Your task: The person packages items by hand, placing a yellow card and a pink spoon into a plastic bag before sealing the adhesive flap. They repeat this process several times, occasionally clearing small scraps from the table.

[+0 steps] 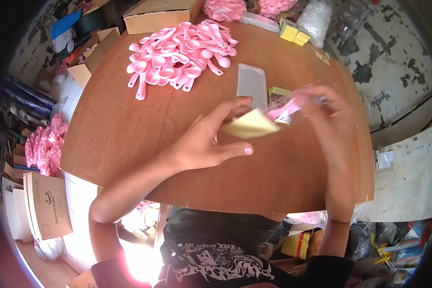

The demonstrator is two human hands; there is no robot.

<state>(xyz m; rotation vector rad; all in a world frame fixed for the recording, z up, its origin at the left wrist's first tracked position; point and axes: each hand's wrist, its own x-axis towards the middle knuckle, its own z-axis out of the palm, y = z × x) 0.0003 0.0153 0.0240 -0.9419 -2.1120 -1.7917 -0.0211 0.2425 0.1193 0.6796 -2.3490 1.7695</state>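
Note:
My right hand (327, 108), blurred by motion, has its fingers closed on a pink spoon (289, 106) with clear plastic about it. A pale yellow card (253, 124), also smeared, overlaps the spoon's near end. To the left of the card is my left hand (201, 139), its thumb stretched out well apart from the index finger; the other fingertips are partly hidden at the card's edge. Just beyond the hands, a stack of clear plastic sleeves (252, 85) lies on the brown table (192, 187), beside a small printed green and yellow packet (276, 94).
A heap of pink spoons (177, 57) covers the table's far left, with a cardboard box (162, 17) behind it. Yellow card stacks (294, 33) and a roll of clear plastic (315, 21) stand at the far right. A carton (47, 204) is on the floor at left.

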